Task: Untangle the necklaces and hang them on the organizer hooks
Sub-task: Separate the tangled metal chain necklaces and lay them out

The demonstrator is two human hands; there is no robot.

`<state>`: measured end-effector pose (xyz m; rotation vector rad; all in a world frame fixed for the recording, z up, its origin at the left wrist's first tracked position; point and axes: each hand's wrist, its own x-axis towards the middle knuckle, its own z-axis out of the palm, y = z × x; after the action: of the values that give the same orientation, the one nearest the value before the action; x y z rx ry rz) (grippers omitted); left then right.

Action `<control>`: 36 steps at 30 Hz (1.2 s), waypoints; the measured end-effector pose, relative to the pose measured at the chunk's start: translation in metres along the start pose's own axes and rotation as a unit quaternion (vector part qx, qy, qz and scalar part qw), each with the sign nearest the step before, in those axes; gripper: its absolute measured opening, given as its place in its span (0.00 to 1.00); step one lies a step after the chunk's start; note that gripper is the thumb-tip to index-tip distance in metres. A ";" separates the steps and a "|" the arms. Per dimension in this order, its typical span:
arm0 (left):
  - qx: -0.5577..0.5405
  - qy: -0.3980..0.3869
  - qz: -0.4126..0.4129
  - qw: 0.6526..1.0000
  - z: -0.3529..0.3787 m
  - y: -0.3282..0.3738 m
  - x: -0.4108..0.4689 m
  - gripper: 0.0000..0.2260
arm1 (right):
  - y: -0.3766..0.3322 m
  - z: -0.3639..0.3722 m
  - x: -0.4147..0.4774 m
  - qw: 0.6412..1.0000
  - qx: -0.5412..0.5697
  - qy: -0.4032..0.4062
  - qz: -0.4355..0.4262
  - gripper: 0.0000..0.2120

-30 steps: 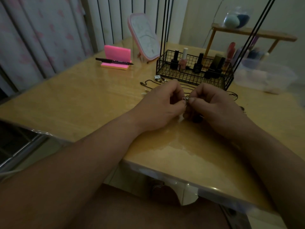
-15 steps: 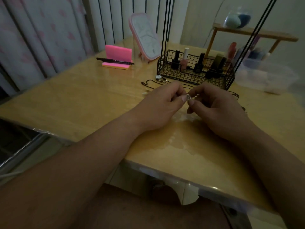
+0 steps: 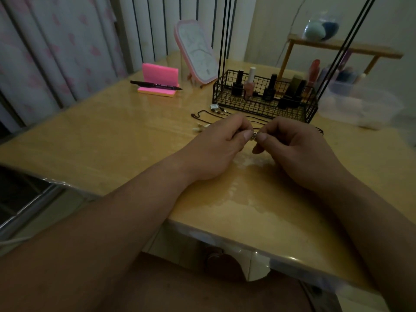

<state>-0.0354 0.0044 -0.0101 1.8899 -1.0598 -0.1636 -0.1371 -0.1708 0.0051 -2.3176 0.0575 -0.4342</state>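
At frame centre, my left hand (image 3: 221,145) and right hand (image 3: 292,146) together pinch what appears to be a small silver necklace clasp (image 3: 254,136) above the glossy yellow wooden table (image 3: 94,140).

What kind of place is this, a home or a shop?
Probably a home dressing table: a pink-framed mirror, nail polish bottles and flowered curtains beside the wooden table.

A: What is the small metal piece (image 3: 255,136) between the left hand (image 3: 216,146) and the right hand (image 3: 297,146)?
B: Too small to tell. The cords (image 3: 201,111) go hidden behind both hands; the organizer rods (image 3: 225,30) are cut by the top edge.
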 end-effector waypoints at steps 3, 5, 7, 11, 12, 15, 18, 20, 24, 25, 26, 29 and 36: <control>-0.003 0.001 -0.001 1.000 0.000 0.000 0.000 0.07 | 0.000 0.000 0.000 1.000 -0.007 0.009 0.007 0.03; 0.000 0.001 -0.001 1.000 0.000 0.000 0.000 0.06 | 0.000 0.000 0.000 1.000 -0.008 0.014 0.008 0.03; 0.002 0.008 -0.001 1.000 0.000 0.000 0.000 0.06 | -0.001 0.001 0.000 1.000 -0.010 0.012 0.004 0.02; 0.011 0.017 0.005 1.000 0.001 0.000 0.000 0.05 | 0.000 0.002 -0.001 1.000 -0.026 0.002 0.000 0.02; 0.011 0.019 0.005 1.000 0.001 -0.001 0.000 0.05 | 0.000 0.001 -0.001 1.000 -0.031 0.004 -0.001 0.02; 0.013 0.025 0.007 1.000 0.002 -0.001 0.001 0.04 | 0.000 0.000 0.000 1.000 -0.023 0.011 -0.004 0.03; 0.015 0.029 0.010 0.999 0.002 -0.001 0.001 0.04 | -0.001 -0.001 0.000 1.000 0.000 0.001 0.004 0.03; 0.012 0.034 0.010 0.999 0.002 -0.001 0.001 0.03 | -0.001 -0.001 0.001 1.000 0.007 -0.006 0.012 0.02; 0.019 0.049 0.014 0.999 0.002 0.000 0.001 0.02 | -0.001 0.001 0.001 1.000 -0.009 -0.002 0.011 0.01; 0.021 0.050 0.019 0.998 0.002 0.001 0.000 0.02 | -0.001 0.001 0.000 1.000 -0.011 -0.001 0.009 0.01; 0.022 0.050 0.024 0.998 0.001 0.001 0.000 0.03 | 0.000 0.001 0.001 1.000 -0.013 0.000 0.006 0.01; 0.040 0.046 0.037 0.997 0.002 0.001 0.000 0.04 | 0.002 0.000 0.001 1.000 -0.021 0.002 -0.006 0.01; 0.087 0.052 0.056 0.993 0.005 -0.004 0.001 0.03 | 0.003 0.002 0.000 0.997 -0.057 -0.008 -0.043 0.03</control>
<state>-0.0344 0.0010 -0.0155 1.9653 -1.1346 0.0949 -0.1367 -0.1715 0.0018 -2.4422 -0.0276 -0.4655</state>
